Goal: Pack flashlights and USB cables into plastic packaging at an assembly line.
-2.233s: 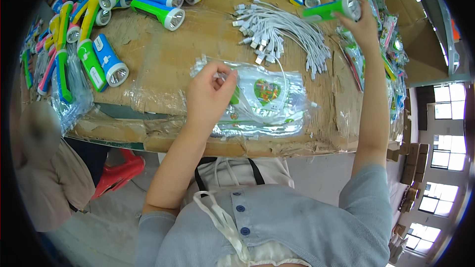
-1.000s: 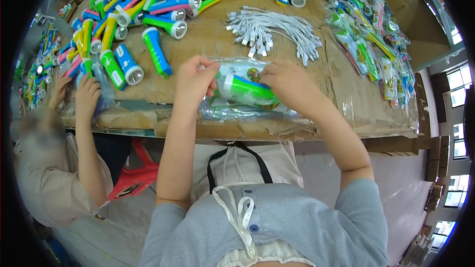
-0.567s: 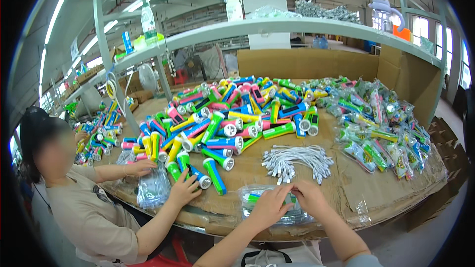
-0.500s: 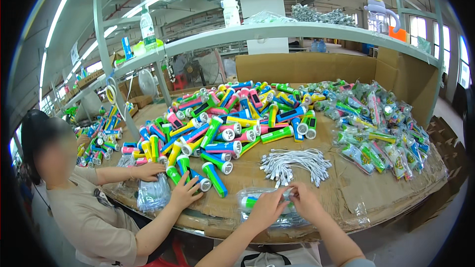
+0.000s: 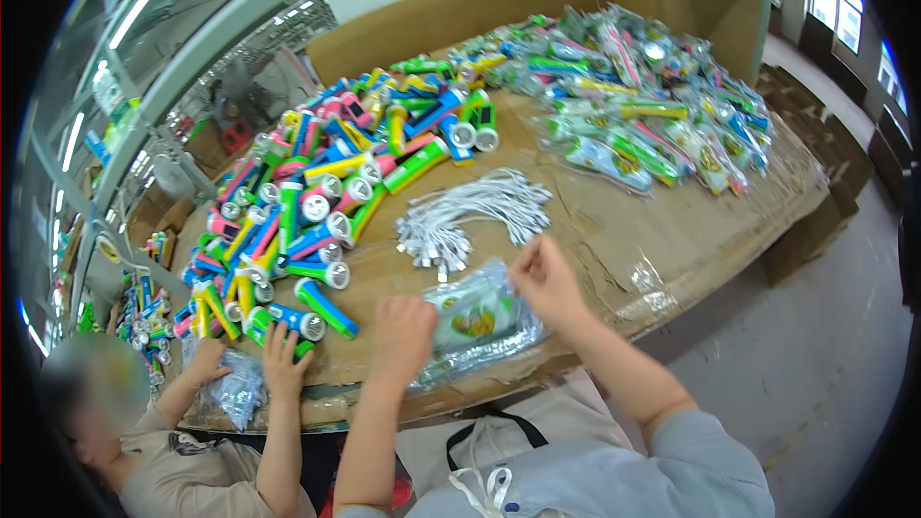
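Note:
A stack of clear plastic bags (image 5: pixel 475 318) with a green printed pattern lies in front of me at the table's near edge. My left hand (image 5: pixel 407 326) is at the stack's left side, its fingers curled and slightly blurred; whatever they grip is hidden. By the upper right corner of the stack, my right hand (image 5: pixel 545 276) has thumb and fingers pinched together, and I cannot make out what is between them. Just beyond the bags lies a bundle of white charging cables (image 5: pixel 499 211). Loose flashlights (image 5: pixel 326 305) in green, blue, yellow and pink are heaped to the left.
Bagged flashlights (image 5: pixel 643 129) form a pile at the far right of the cardboard-covered table (image 5: pixel 614 269). A cardboard wall (image 5: pixel 460 19) stands behind. At my left, a co-worker's hand (image 5: pixel 284 364) touches a green flashlight, beside more clear bags (image 5: pixel 237 391).
My view has swung right and downward. My hands were together over a plastic bag with a green flashlight; now they are apart, at either side of the bag stack.

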`<state>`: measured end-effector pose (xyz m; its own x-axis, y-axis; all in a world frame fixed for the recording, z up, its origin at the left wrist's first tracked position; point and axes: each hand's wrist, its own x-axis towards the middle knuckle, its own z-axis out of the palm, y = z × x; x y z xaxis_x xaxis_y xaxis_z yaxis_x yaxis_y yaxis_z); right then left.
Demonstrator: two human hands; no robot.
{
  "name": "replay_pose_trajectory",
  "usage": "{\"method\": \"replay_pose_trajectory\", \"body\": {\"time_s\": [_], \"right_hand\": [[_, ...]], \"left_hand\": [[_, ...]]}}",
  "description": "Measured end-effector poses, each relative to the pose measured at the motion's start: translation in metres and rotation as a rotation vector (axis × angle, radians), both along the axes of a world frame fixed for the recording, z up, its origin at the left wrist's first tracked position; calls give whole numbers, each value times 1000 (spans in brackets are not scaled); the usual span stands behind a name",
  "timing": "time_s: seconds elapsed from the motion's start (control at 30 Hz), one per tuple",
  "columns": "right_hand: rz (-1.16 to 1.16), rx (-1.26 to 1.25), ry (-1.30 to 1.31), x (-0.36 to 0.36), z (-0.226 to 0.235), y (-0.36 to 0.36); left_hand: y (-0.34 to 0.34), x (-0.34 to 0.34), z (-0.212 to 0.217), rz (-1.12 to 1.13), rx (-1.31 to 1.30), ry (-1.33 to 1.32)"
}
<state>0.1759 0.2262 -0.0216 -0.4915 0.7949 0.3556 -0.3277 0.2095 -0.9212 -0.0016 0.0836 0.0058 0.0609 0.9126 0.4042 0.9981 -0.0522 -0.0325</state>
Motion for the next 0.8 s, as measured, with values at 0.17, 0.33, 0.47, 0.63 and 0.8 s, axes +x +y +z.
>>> {"method": "replay_pose_trajectory", "body": {"time_s": [0.17, 0.33, 0.47, 0.63, 0.8], "right_hand": [[-371, 50, 69, 18, 53, 101], [-1041, 271, 153, 102, 92, 258], [-1356, 832, -462, 90, 83, 264], [-192, 604, -477, -14, 38, 119], [221, 970, -505, -74, 0, 10]], "left_hand": [[14, -23, -3, 66, 157, -94], [24, -16, -31, 131, 136, -425], [16, -3, -54, 125, 147, -459], [25, -7, -40, 82, 215, -484], [21, -23, -54, 103, 257, -596]]}}
